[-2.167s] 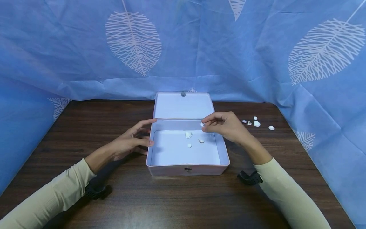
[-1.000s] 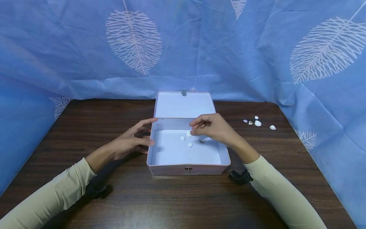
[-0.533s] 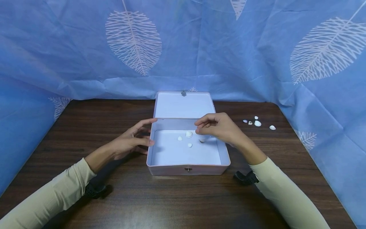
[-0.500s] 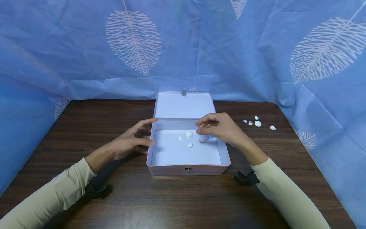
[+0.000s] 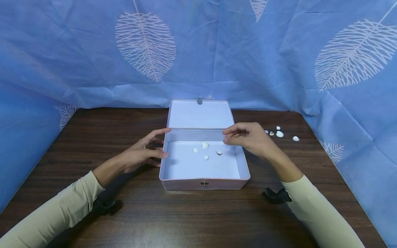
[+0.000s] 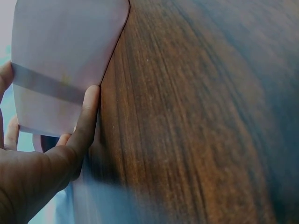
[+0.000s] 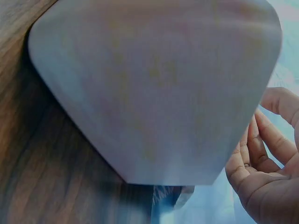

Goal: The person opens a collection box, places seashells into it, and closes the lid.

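An open white box (image 5: 201, 170) sits in the middle of the table, its hinged lid (image 5: 200, 113) raised at the back. Several small seashells lie on its floor, among them a larger shell (image 5: 205, 145), one at the left (image 5: 195, 150) and one at the right (image 5: 219, 152). My left hand (image 5: 141, 151) touches the box's left side with extended fingers; the left wrist view shows a fingertip (image 6: 91, 95) against the outer wall. Over the box's right back corner hovers my right hand (image 5: 248, 136), fingers loosely bent, with nothing seen between them.
More seashells (image 5: 280, 134) lie on the dark wooden table (image 5: 198, 217) right of the box, with a lone shell (image 5: 296, 138) farther right. A blue leaf-patterned cloth (image 5: 198, 51) hangs behind and beside the table.
My right hand carried a shell leftward into the box, let it go at the left of the others, then drew back to the right. My left hand has stayed at the box's side.
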A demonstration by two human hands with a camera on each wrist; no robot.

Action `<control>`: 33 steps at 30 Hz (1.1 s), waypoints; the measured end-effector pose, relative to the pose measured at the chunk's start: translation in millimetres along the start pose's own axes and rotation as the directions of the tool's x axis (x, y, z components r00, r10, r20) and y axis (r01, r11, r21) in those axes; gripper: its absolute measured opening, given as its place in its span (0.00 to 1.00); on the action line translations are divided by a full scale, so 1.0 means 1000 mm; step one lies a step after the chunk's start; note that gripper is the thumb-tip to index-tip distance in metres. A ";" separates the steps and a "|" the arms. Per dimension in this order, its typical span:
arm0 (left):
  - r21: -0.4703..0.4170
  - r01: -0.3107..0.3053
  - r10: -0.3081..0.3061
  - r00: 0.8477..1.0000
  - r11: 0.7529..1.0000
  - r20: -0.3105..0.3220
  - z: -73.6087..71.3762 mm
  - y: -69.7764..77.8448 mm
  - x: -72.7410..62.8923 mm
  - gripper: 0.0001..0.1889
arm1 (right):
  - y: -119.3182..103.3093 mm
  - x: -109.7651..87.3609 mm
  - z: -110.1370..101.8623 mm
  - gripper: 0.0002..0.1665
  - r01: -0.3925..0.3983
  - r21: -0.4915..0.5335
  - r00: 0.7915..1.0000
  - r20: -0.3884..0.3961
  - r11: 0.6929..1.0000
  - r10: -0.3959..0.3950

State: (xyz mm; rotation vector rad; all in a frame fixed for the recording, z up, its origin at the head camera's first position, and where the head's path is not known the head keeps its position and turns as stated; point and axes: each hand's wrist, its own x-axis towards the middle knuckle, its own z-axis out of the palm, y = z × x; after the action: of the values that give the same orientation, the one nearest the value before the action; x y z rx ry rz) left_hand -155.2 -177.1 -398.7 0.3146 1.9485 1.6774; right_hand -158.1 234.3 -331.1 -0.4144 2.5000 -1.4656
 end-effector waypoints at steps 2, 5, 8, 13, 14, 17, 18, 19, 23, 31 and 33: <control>-0.002 0.003 -0.003 1.000 1.000 -0.002 0.000 0.000 0.000 0.49 | 0.001 -0.003 -0.002 0.18 -0.003 -0.011 1.000 -0.008 1.000 0.003; -0.004 0.006 -0.006 1.000 1.000 -0.003 0.000 0.000 -0.001 0.49 | 0.003 -0.006 -0.006 0.19 -0.003 -0.007 1.000 -0.016 1.000 0.003; -0.003 0.004 -0.004 1.000 1.000 -0.005 0.000 0.001 -0.001 0.49 | 0.004 -0.009 -0.010 0.19 0.001 0.003 1.000 -0.022 1.000 -0.001; -0.006 0.002 -0.002 1.000 1.000 0.001 -0.001 0.002 -0.002 0.49 | 0.007 -0.014 -0.014 0.22 -0.008 -0.009 0.999 -0.044 1.000 0.008; -0.007 0.002 -0.002 1.000 1.000 0.003 -0.001 0.002 -0.001 0.49 | 0.008 -0.015 -0.015 0.22 -0.013 -0.016 0.999 -0.051 1.000 0.012; -0.010 0.006 -0.006 1.000 1.000 0.004 -0.001 0.002 -0.002 0.49 | 0.012 -0.017 -0.019 0.23 -0.027 -0.028 0.998 -0.066 0.999 0.025; -0.011 0.008 -0.008 1.000 1.000 0.004 -0.001 0.002 -0.002 0.49 | 0.013 -0.017 -0.020 0.24 -0.029 -0.029 0.997 -0.068 0.999 0.027; -0.011 0.008 -0.008 1.000 1.000 0.004 0.000 0.001 -0.002 0.49 | 0.015 -0.017 -0.021 0.24 -0.034 -0.031 0.997 -0.072 0.999 0.031; -0.015 0.009 -0.009 1.000 1.000 0.006 0.000 0.001 -0.001 0.49 | 0.022 -0.019 -0.027 0.24 -0.053 -0.042 0.996 -0.080 0.998 0.049; -0.019 0.004 -0.003 1.000 1.000 0.010 0.000 0.000 -0.001 0.49 | 0.044 -0.022 -0.045 0.25 -0.094 -0.102 0.989 -0.121 0.990 0.082; -0.017 0.001 -0.001 1.000 1.000 0.011 0.000 0.000 -0.001 0.49 | 0.050 -0.023 -0.051 0.26 -0.103 -0.113 0.987 -0.133 0.988 0.087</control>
State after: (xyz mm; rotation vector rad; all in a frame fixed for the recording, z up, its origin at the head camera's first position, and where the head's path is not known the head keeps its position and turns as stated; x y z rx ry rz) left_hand -154.7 -177.9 -398.0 0.3160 1.9248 1.6872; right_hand -159.7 307.3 -349.3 -0.2234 2.6766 -1.3504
